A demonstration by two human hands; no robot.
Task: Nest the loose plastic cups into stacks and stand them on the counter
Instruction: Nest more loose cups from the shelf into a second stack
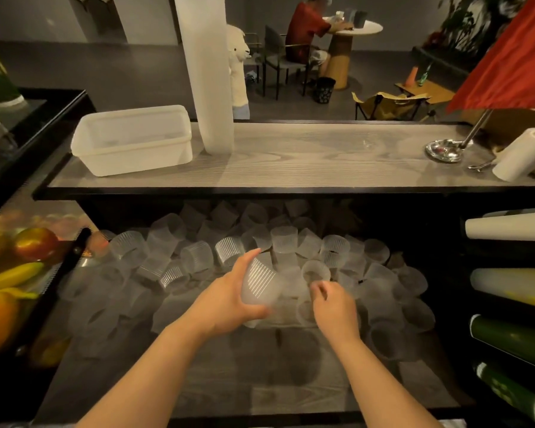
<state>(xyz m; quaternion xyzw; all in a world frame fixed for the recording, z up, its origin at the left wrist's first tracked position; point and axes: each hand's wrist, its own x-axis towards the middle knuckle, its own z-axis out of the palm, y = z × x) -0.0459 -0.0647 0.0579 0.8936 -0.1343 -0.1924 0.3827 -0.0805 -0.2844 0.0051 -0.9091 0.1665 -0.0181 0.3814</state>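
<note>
A person's two bare arms reach forward over a low dark shelf covered with loose cups (198, 257). The cups are small, translucent, frosted plastic with fine vertical ribs on their walls. They lie jumbled, some on their sides, some upright, some mouth down, spread across the whole shelf beneath the counter (306, 168).

The left hand (226, 291) grips one cup (260, 284), fingers and thumb curled round its ribbed wall. It is tilted, just above the pile. Whether it is one cup or a few nested together cannot be told.

The right hand (334, 304) hovers just beside it, fingers loosely curled with the tips close together near an upright cup (316, 271) in the pile. Whether the tips touch anything cannot be told.

On the pale wood-grain counter above stands a very tall stack (209, 72) of nested cups, rising out of view. A white plastic tub (133, 140) sits to its left. A paper roll (522, 154) lies at the far right. Fruit (13, 267) fills a basket on the left.
</note>
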